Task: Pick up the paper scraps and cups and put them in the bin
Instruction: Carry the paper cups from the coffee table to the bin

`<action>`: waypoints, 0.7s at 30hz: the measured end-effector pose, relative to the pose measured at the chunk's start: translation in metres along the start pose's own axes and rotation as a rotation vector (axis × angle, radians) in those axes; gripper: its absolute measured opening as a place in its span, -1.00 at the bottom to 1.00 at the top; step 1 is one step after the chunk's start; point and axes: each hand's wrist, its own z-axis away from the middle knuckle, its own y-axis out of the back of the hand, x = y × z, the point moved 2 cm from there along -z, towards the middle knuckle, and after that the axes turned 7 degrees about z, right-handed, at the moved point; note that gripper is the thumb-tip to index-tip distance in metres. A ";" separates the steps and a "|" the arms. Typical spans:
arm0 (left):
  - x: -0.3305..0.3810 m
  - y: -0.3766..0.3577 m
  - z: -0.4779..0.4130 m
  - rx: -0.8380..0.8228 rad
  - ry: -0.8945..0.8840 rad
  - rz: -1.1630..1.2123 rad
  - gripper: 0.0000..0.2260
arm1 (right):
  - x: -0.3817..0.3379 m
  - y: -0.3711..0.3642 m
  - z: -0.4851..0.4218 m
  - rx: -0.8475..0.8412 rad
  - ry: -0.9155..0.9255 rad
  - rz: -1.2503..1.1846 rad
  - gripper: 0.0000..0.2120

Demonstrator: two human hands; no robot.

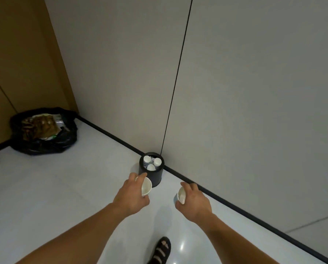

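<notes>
While three white paper cups (152, 163) sit in the small black cylindrical bin (151, 178), left hand (129, 195) fingers curl round a fourth white cup (146, 186) near it, right hand (194, 201) fingers round a fifth cup (180, 195); I judge two drops left.

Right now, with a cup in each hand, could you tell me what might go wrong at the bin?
The black bin already holds three upright cups nearly filling its mouth, so the cup in the left hand and the other cup in the right hand may perch on top and roll out. Dropped together, they might collide.
</notes>
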 end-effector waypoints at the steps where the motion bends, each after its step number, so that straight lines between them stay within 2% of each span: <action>1: -0.001 0.005 -0.020 0.003 0.003 -0.008 -0.30 | -0.002 0.005 -0.025 0.011 0.009 -0.006 -0.30; 10: 0.011 0.054 -0.182 0.055 0.055 -0.046 -0.32 | -0.024 0.056 -0.207 0.027 0.145 0.002 -0.36; 17: -0.006 0.050 -0.292 -0.054 0.042 -0.038 -0.29 | -0.032 0.062 -0.304 -0.040 0.111 -0.002 -0.33; 21: -0.033 0.040 -0.360 -0.147 -0.018 -0.042 -0.30 | -0.041 0.047 -0.360 -0.048 0.023 -0.047 -0.31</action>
